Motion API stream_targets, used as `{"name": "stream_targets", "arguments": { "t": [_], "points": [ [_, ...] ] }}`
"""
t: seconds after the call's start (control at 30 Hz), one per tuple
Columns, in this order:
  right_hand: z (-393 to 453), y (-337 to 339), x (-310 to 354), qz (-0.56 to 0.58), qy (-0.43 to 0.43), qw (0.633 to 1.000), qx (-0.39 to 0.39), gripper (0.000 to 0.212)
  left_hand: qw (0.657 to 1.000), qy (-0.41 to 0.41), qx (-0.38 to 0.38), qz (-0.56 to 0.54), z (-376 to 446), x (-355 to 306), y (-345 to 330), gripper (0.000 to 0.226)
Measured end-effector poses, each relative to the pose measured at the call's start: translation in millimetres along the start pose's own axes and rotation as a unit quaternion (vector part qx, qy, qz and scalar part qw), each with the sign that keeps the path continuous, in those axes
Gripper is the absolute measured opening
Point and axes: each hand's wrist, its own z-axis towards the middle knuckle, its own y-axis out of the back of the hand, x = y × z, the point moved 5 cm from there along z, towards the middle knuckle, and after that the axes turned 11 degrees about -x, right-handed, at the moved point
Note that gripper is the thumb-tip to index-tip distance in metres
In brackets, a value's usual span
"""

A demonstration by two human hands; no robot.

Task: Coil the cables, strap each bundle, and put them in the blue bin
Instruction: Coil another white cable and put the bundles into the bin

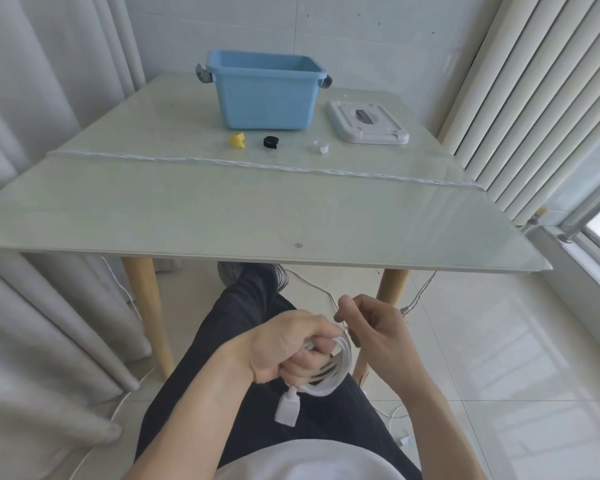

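Note:
My left hand (288, 348) grips a coil of white cable (333, 379) over my lap, below the table's front edge. A white plug (286, 408) hangs from the coil. My right hand (371, 323) pinches the loose run of the same cable just right of the coil. The blue bin (267, 90) stands open at the back of the table. In front of it lie a yellow strap (237, 140), a black strap (271, 142) and a white strap (321, 146). A second white cable (257, 164) stretches across the tabletop from left to right.
The bin's grey lid (366, 123) lies right of the bin. The glass table (222, 216) has wooden legs. Loose cable trails on the tiled floor (465, 341). Curtains hang at the left, a radiator and window at the right.

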Motion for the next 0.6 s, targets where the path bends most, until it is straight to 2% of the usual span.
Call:
{"name": "stream_targets", "arguments": {
  "t": [0.1,0.2,0.3,0.37,0.47,0.6],
  "points": [
    [1,2,-3,0.036,-0.028,0.998,0.034,0.047,0.985,-0.063,-0.036,-0.159,2,-10,15,0.041],
    [2,4,-11,0.037,-0.052,0.997,0.033,0.046,0.942,-0.09,-0.099,-0.308,8,-13,33,0.039],
    [0,1,-15,-0.033,-0.034,0.997,0.059,0.041,0.893,-0.1,-0.165,-0.406,10,-9,42,0.038],
    [-3,-4,-18,-0.097,-0.034,0.987,0.124,0.037,0.854,-0.108,-0.194,-0.47,11,-5,46,0.04],
    [-11,-12,-21,-0.165,-0.051,0.962,0.21,0.036,0.8,-0.111,-0.246,-0.537,12,2,50,0.042],
    [-13,-16,-14,-0.215,-0.02,0.954,0.209,0.036,0.777,-0.113,-0.284,-0.55,13,8,49,0.042]
  ]
}}
